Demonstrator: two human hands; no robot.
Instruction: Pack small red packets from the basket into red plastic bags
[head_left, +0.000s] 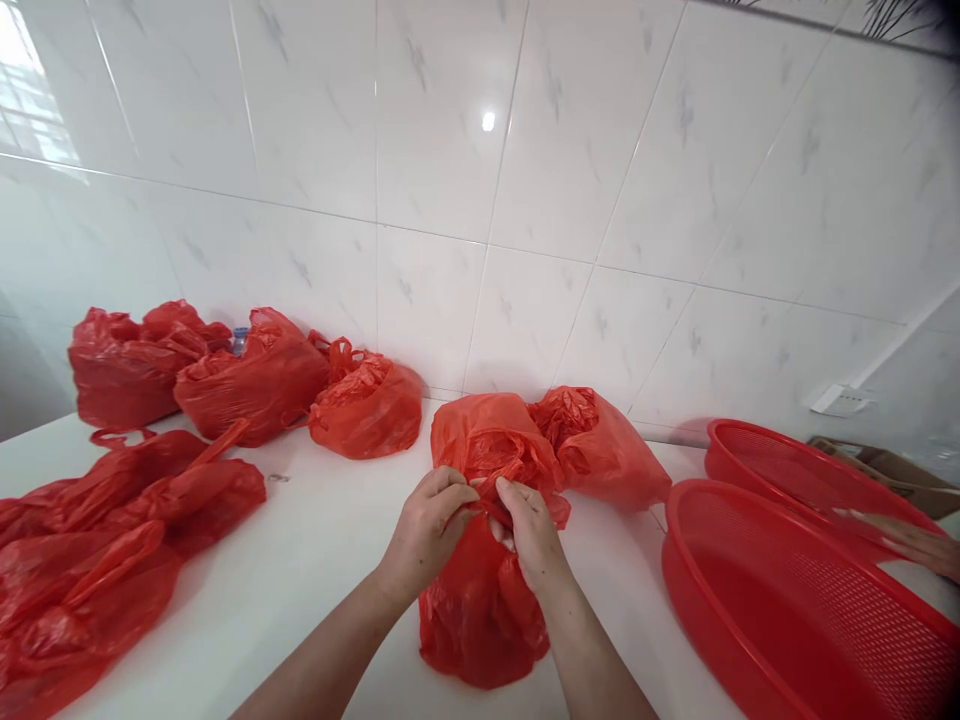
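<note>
Fingers (448, 478) of the left hand (424, 530) and right hand (538, 545) pinch the top of a red bag (480, 625), at six o'clock on the white surface (315, 580); a puffy bag (491, 425) sits just past it; red baskets (681, 590) stand at four o'clock, with another person's hand (919, 542) near them; more red bags (251, 395) lie at nine o'clock.

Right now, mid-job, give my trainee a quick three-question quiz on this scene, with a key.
1. True or false: the left hand and right hand both grip the thin red plastic bag in the centre foreground.
2. On which side of that bag are the two round-rimmed red plastic mesh baskets?
3. What body part shows at the right edge, by the baskets?

Key: 1. true; 2. right; 3. another person's hand.
</note>
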